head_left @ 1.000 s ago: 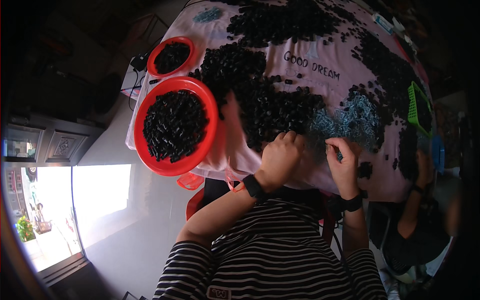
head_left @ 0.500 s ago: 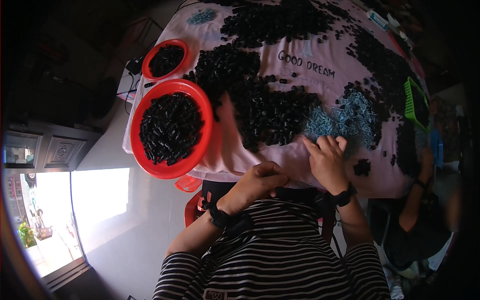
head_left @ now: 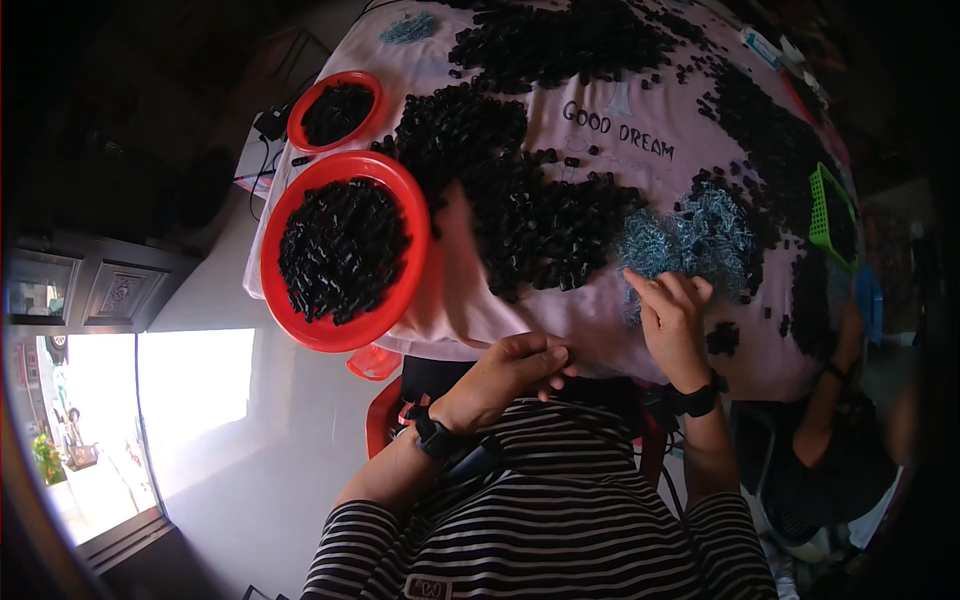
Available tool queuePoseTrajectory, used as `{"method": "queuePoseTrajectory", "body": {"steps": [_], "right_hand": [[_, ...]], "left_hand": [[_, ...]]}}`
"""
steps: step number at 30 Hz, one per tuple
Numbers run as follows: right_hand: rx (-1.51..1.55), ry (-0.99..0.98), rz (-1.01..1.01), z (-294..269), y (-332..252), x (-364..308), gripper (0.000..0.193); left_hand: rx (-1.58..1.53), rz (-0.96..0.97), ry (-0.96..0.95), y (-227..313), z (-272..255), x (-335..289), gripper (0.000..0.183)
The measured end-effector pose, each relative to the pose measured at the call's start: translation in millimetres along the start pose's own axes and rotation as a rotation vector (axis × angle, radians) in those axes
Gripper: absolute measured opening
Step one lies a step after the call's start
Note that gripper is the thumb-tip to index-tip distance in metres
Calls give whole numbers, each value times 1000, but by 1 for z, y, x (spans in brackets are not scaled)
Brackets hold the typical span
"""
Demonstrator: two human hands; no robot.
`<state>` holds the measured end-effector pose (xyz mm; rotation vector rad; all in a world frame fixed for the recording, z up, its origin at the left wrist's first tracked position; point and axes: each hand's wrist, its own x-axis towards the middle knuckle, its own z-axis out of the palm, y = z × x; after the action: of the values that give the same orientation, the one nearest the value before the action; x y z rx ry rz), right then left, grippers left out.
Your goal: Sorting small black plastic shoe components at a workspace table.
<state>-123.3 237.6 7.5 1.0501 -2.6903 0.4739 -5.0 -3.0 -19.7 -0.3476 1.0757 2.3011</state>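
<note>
My left hand point(head_left: 512, 370) is closed near the table's front edge, thumb pressed against its fingers; whatever may be in them is hidden. My right hand point(head_left: 676, 325) reaches to the near side of a heap of thin, light-blue, screw-like pieces point(head_left: 705, 235). Its index finger stretches toward the heap's front left edge, and the other fingers are bent but apart, with nothing visible in them. Left of that heap lies a large pile of small black cylindrical pieces point(head_left: 550, 230). A big red basin point(head_left: 415, 250), left of my left hand, holds many similar black pieces.
A smaller red basin point(head_left: 375, 105) with black pieces stands behind the big one. More black pieces point(head_left: 560, 45) cover the far side of the pink cloth point(head_left: 590, 330). At right are a green basket point(head_left: 822, 220) and a co-worker's arm point(head_left: 840, 375). A red bag point(head_left: 374, 362) hangs below the table edge.
My right hand has shifted slightly right along the light-blue heap. The left hand has lowered a little, and its fingers have changed position. The view has shifted slightly.
</note>
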Motion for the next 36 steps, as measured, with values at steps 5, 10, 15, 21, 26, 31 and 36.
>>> {"method": "queuePoseTrajectory", "body": {"steps": [5, 10, 15, 21, 26, 31, 36], "right_hand": [[97, 124, 59, 11, 2, -3, 20], [210, 23, 56, -6, -22, -1, 14], [446, 25, 49, -22, -52, 3, 19], [487, 22, 84, -25, -69, 1, 20], [456, -21, -4, -22, -69, 1, 22], [479, -16, 56, -19, -72, 1, 22], [506, -29, 70, -19, -71, 2, 22]], "left_hand": [[-2, 43, -48, 2, 4, 2, 34], [-48, 46, -55, 4, 6, 3, 37], [-119, 136, -104, 0, 5, 5, 39], [-100, 150, -64, -3, 7, 5, 34], [-96, 195, -42, -8, 6, 7, 30], [-86, 201, -28, -4, 10, 4, 29], [-42, 228, 17, -4, 12, 4, 28]]}}
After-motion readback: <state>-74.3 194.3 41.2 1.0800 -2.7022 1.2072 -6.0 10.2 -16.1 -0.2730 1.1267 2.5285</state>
